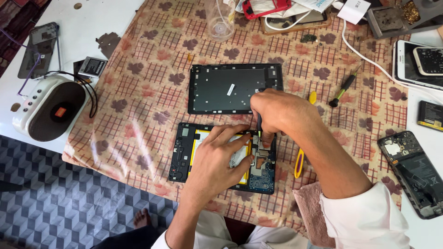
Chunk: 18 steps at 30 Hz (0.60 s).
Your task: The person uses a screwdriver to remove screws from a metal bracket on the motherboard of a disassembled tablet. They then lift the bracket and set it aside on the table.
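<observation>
Hands work over an opened tablet (pixel 184 152) that lies face down on the desk (pixel 138 101), near its front edge, on a leaf-patterned plastic cover. The left hand (pixel 217 159) rests flat on the tablet's yellow-framed battery (pixel 197 138), fingers spread and straight, gripping nothing. The right hand (pixel 274 110) is closed around a thin dark screwdriver (pixel 259 125), held almost upright, with its tip set on the circuit board (pixel 263 177) at the right end of the tablet. A yellow and purple plastic pry tool (pixel 299 163) lies just right of the tablet, partly under the right forearm. A pink cloth (pixel 307 207) sits at the desk edge beside the white sleeve.

Just beyond the tablet lies its removed black back cover (pixel 221 90), inner face up, with the right hand overlapping its right corner. A second screwdriver (pixel 342 90) with a green and black handle lies to the right. A white speaker (pixel 48 108) stands at the left edge, with a loose flat battery (pixel 92 67) behind it. An opened phone (pixel 413 170) lies at the right edge. A clear plastic cup (pixel 220 20) stands at the far side.
</observation>
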Available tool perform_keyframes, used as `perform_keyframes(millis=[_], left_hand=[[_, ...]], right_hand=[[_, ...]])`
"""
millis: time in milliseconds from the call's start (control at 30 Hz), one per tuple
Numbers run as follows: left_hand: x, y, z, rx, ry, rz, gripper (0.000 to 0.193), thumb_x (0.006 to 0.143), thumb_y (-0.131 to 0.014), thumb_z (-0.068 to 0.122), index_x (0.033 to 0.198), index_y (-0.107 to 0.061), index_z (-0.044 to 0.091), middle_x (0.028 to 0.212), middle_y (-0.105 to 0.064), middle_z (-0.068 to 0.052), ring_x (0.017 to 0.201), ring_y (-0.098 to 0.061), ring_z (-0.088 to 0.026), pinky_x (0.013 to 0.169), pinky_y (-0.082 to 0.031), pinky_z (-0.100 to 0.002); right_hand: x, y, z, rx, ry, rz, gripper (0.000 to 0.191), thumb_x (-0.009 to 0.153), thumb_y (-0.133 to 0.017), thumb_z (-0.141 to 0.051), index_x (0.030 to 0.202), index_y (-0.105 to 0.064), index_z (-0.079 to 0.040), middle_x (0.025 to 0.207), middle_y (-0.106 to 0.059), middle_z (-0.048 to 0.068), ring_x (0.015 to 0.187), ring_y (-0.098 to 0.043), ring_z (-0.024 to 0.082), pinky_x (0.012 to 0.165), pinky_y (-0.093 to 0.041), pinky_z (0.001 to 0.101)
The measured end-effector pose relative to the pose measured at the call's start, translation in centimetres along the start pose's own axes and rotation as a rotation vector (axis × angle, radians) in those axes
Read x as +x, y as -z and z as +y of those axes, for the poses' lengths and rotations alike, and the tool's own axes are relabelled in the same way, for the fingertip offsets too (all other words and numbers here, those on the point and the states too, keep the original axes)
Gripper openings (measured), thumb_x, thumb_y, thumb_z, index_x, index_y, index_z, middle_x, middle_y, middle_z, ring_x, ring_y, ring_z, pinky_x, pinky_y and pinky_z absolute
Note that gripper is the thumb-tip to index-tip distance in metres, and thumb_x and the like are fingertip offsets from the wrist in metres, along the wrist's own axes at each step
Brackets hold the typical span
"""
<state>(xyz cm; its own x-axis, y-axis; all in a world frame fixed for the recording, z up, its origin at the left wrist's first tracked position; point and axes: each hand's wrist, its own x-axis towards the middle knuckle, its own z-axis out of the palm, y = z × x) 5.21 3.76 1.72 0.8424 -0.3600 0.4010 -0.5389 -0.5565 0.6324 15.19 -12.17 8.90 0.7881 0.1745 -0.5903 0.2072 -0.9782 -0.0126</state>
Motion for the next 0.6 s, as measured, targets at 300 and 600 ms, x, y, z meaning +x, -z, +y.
perform_keyframes(millis=[300, 600], left_hand=[[-0.03, -0.1, -0.01, 0.006, -0.01, 0.013, 0.04, 0.078, -0.079, 0.018, 0.115, -0.076, 0.002, 0.128, -0.07, -0.01, 0.117, -0.063, -0.03, 0.099, -0.052, -0.04], [-0.05, -0.23, -0.18, 0.007, -0.014, 0.009, 0.039, 0.078, -0.079, 0.018, 0.113, -0.076, 0.002, 0.127, -0.07, -0.01, 0.116, -0.063, -0.03, 0.097, -0.052, -0.04]], right_hand=[[0.55, -0.32, 0.26, 0.004, -0.005, -0.003, 0.067, 0.053, -0.102, -0.018, 0.112, -0.073, -0.007, 0.119, -0.074, 0.009, 0.11, -0.073, 0.029, 0.088, -0.062, 0.0437], [0.66, -0.5, 0.39, 0.009, 0.013, 0.03, 0.072, 0.049, -0.104, -0.017, 0.113, -0.072, -0.009, 0.119, -0.07, 0.01, 0.109, -0.07, 0.029, 0.088, -0.061, 0.0436]])
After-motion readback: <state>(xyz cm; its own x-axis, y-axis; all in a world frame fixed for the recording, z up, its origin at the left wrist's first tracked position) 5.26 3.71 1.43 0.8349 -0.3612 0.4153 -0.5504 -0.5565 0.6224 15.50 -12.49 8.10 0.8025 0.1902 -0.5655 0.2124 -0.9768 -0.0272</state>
